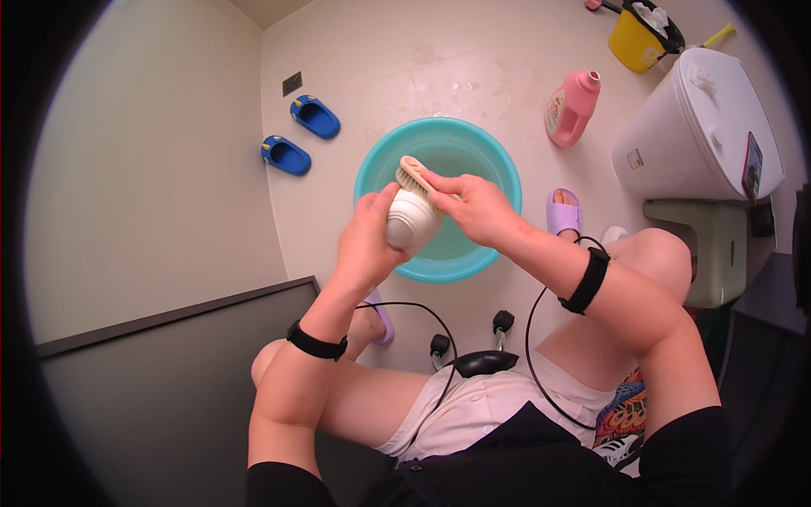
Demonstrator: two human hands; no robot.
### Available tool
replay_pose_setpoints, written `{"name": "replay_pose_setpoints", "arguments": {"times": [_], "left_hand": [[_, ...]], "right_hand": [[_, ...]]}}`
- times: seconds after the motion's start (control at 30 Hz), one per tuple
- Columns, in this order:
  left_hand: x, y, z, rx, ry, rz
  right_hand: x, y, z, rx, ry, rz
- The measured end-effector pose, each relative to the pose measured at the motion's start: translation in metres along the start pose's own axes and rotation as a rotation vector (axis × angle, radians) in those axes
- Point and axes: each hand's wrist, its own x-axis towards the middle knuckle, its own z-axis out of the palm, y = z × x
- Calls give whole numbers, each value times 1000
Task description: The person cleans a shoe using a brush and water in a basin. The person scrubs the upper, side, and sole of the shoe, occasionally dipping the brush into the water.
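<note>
Two hands at work: the left hand point(369, 239) is closed around a white shoe point(410, 220), and the right hand point(475, 205) grips a scrubbing brush point(414, 175) whose bristles rest on the shoe's upper end.
Head view, place of the shoe: held in the air over the near rim of a teal basin point(498, 165) that sits on the floor point(439, 68), between the person's knees.
Progress: scrubbing looks to be in the middle of its course; the shoe shows white where visible, but whether it is clean all round cannot be told, and it is not yet set down.
Basin contents: a shallow, pale water seems to lie in the bottom; nothing else can be made out in it.
Other containers: a pink bottle point(572, 108) stands capped just beyond the basin; a yellow bucket point(634, 42) farther off holds something white.
Footwear nearby: two blue slippers point(300, 135) lie well apart from the basin, by the wall.
</note>
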Motion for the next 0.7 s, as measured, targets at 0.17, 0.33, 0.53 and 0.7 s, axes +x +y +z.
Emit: {"name": "replay_pose_setpoints", "arguments": {"times": [0.17, 0.33, 0.53, 0.7], "left_hand": [[-5, 0, 11, 21, -72, 50], [2, 0, 11, -70, -69, -16], [14, -17, -7, -337, -64, -113], [21, -37, -13, -770, -45, -151]], "right_hand": [[5, -14, 1, -20, -11, 7], [15, -13, 2, 44, 36, -40], [7, -25, 0, 2, 70, -88], [-3, -27, 2, 11, 41, -110]]}}
